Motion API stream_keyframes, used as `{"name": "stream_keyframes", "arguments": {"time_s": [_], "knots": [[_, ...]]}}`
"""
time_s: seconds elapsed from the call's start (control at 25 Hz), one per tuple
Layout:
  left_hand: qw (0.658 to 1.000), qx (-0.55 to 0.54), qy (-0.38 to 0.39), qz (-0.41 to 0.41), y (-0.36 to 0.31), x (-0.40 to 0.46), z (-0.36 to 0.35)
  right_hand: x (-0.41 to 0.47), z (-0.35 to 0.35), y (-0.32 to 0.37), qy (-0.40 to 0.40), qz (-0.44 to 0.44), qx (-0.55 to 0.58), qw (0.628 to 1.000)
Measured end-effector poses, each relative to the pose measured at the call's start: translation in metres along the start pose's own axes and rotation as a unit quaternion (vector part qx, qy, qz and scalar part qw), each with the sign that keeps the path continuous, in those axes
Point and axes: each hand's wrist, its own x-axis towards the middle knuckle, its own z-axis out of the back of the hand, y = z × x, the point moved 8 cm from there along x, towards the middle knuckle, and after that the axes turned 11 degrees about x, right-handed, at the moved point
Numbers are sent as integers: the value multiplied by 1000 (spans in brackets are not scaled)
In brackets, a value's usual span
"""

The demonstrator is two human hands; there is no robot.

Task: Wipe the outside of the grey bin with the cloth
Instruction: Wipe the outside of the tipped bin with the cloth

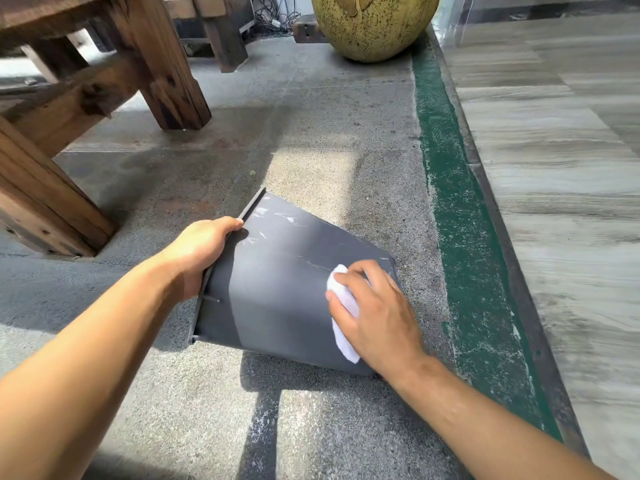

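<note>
The grey bin lies tipped on its side on the concrete floor, its rim to the left and its base to the right. My left hand grips the rim at the bin's upper left edge. My right hand presses a white cloth flat against the bin's outer wall near the base end. White scuff marks show on the wall above the cloth. The bin's inside is hidden.
Thick wooden table legs stand at the upper left. A large speckled yellow-green pot sits at the top centre. A green painted strip and a metal edge separate the concrete from pale plank flooring on the right.
</note>
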Motion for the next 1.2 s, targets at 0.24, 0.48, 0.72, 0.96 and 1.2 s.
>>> {"name": "stream_keyframes", "arguments": {"time_s": [0.24,0.48,0.72,0.96,1.2], "knots": [[1000,5,8,-4,1,1,0,-58,20,-83,25,-145,5,989],[999,28,21,-12,3,-5,-3,-70,37,-114,-22,-294,33,955],[999,32,30,0,7,2,-6,41,22,3,-20,-116,188,975],[996,35,74,-23,1,-2,-8,62,-41,86,60,-27,110,992],[988,77,121,-57,-2,-6,-19,47,-57,96,26,39,37,998]]}}
